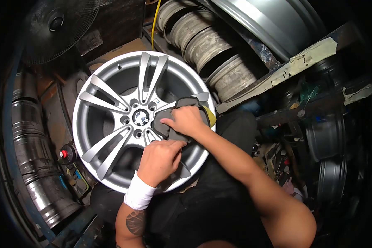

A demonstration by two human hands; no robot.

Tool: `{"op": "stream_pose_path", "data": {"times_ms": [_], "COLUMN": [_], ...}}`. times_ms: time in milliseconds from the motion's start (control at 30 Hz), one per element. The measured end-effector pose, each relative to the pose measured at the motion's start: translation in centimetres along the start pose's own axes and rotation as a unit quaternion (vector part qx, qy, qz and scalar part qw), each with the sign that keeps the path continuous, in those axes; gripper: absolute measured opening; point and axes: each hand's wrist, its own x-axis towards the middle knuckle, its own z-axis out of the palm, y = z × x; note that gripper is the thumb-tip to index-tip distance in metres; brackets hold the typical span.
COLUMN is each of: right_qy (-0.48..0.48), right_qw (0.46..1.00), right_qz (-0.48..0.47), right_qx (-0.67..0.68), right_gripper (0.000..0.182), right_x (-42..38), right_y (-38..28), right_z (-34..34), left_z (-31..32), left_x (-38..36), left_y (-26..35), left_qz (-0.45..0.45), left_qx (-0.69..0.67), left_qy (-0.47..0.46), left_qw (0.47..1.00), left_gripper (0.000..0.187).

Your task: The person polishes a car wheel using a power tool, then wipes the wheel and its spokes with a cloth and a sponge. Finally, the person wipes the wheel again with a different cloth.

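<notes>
A silver alloy wheel rim [87,136] with twin spokes and a BMW centre cap [141,118] lies face up in front of me, over my lap. My right hand [189,120] grips a dark grey cloth [163,125] with a yellow patch, pressed on the spokes right of the cap. Its thumb sticks out toward the cap. Just below, my left hand [159,161], with a white wristband, rests over the lower spokes. Its fingers are curled in beside the cloth's lower edge; what they hold, if anything, is hidden.
Several worn rims [231,76] are stacked at upper right, below a large silver rim [273,20]. Shiny rims [39,165] line the left side. A fan [56,22] stands at upper left. A dark bottle with a red cap [63,154] sits left of the wheel.
</notes>
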Motion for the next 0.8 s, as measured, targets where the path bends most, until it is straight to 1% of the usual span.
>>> {"op": "stream_pose_path", "data": {"times_ms": [33, 67, 100, 200, 233, 267, 300, 367, 400, 433, 467, 500, 567, 667, 700, 767, 800], "right_qy": [0.101, 0.197, 0.290, 0.270, 0.270, 0.258, 0.217, 0.220, 0.169, 0.116, 0.027, 0.057, 0.070, 0.209, 0.218, 0.107, 0.127], "right_qw": [0.992, 0.968, 0.928, 0.925, 0.923, 0.928, 0.937, 0.926, 0.948, 0.965, 0.995, 0.986, 0.989, 0.971, 0.971, 0.994, 0.991], "right_qz": [-0.063, -0.129, -0.201, -0.224, -0.232, -0.237, -0.232, -0.250, -0.211, -0.174, -0.091, -0.140, -0.128, -0.108, -0.090, 0.003, -0.024], "right_qx": [0.042, 0.081, 0.117, 0.146, 0.149, 0.127, 0.142, 0.180, 0.169, 0.156, 0.039, 0.064, 0.009, -0.041, -0.045, -0.040, -0.035], "right_gripper": [0.040, 0.041, 0.043, 0.044, 0.043, 0.045, 0.050, 0.044, 0.037, 0.034, 0.048, 0.052, 0.049, 0.046, 0.057, 0.071, 0.074], "right_x": [-0.4, -1.3, -1.6, -1.8, -1.4, -0.9, -0.5, 0.2, -0.7, -1.7, -2.1, -1.9, -3.4, -6.9, -8.4, -10.9, -10.9], "right_y": [1.3, 3.9, 5.6, 5.2, 4.7, 3.6, 3.1, 4.7, 5.3, 5.9, 6.8, 9.1, 8.5, 7.9, 8.1, 7.6, 8.2], "right_z": [1.5, 4.0, 5.2, 4.6, 4.3, 4.2, 3.1, 3.8, 2.7, 0.8, -0.8, 0.6, 0.2, 2.3, 3.1, 2.1, 1.8], "left_z": [-0.1, -0.2, -0.3, -0.1, 0.1, 0.2, 0.3, 0.6, 0.8, 0.8, 0.7, 0.5, 0.1, -0.6, -0.9, -0.7, -0.6], "left_x": [0.1, 0.3, 0.5, 0.5, 0.7, 0.9, 0.9, 0.8, 0.7, 0.6, 0.5, 0.4, 0.3, 0.0, -0.1, -0.1, -0.2], "left_y": [0.0, 0.0, -0.3, -0.5, -0.6, -0.7, -0.8, -0.9, -0.9, -1.0, -1.1, -1.1, -1.1, -1.2, -1.2, -1.5, -1.8], "left_qz": [0.001, -0.001, -0.006, -0.021, -0.019, -0.016, -0.014, -0.021, -0.023, -0.031, -0.039, -0.048, -0.049, -0.054, -0.055, -0.055, -0.056], "left_qx": [-0.001, -0.003, -0.002, 0.013, 0.011, 0.009, 0.007, 0.001, -0.005, -0.002, 0.002, 0.007, 0.012, 0.013, 0.011, 0.004, 0.002], "left_qy": [-0.003, -0.002, 0.006, -0.007, -0.009, -0.013, -0.018, -0.019, -0.021, -0.027, -0.033, -0.037, -0.022, -0.002, 0.001, -0.003, -0.008], "left_qw": [1.000, 1.000, 1.000, 1.000, 1.000, 1.000, 1.000, 1.000, 0.999, 0.999, 0.999, 0.998, 0.998, 0.998, 0.998, 0.998, 0.998], "left_gripper": [0.024, 0.024, 0.023, 0.019, 0.020, 0.022, 0.023, 0.023, 0.023, 0.021, 0.020, 0.019, 0.018, 0.018, 0.018, 0.018, 0.018]}}
